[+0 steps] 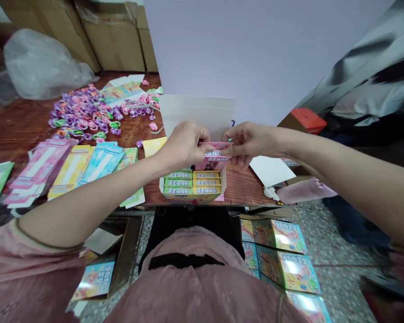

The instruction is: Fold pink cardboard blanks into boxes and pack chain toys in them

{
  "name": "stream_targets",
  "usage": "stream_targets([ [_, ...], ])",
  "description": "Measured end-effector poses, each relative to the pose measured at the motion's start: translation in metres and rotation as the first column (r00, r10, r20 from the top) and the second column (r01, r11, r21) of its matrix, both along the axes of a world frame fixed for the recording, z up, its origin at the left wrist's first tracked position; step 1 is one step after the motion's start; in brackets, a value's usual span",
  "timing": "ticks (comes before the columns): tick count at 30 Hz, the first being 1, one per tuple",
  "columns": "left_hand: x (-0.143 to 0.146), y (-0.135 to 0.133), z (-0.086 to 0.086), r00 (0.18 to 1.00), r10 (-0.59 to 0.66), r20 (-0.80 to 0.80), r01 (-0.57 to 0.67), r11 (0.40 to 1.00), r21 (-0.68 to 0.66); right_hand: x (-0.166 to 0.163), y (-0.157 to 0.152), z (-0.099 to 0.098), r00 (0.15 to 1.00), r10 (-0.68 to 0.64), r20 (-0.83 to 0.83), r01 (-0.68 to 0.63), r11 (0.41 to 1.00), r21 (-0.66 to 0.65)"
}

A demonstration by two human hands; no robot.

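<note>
Both pinching: left hand (185,143) and right hand (249,141) grip a pink packet (215,151) by its ends with the fingertips, level above a cardboard display box (191,198).

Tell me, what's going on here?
A person's left hand and right hand hold a small pink packet between their fingers, just above an open cardboard display box filled with yellow and green packets. Colourful plastic rings and flat printed cartons lie across the wooden table.

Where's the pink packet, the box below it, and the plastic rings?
pink packet (216,152): head view, its middle.
box (191,199): head view, front wall.
plastic rings (82,113): head view, pile's centre.
</note>
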State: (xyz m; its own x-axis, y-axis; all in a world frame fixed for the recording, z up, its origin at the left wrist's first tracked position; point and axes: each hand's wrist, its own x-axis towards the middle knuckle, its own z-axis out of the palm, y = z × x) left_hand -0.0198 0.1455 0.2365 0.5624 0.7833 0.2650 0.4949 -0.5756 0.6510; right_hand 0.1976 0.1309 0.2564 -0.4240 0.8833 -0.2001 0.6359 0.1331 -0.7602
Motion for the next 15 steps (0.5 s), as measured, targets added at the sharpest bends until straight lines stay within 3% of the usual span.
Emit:
stream_targets([
  [8, -0.005, 0.000, 0.005, 0.998, -0.018, -0.066, 0.017, 1.000, -0.016, -0.011, 0.004, 0.004, 0.986, 0.054, 0.157, -0.054, 0.999, -0.001],
  [15, -0.005, 0.006, -0.001, 0.991, -0.039, -0.131, 0.044, 0.999, 0.031, -0.023, 0.003, 0.011, 0.915, 0.062, 0.400, -0.059, 0.998, -0.018],
])
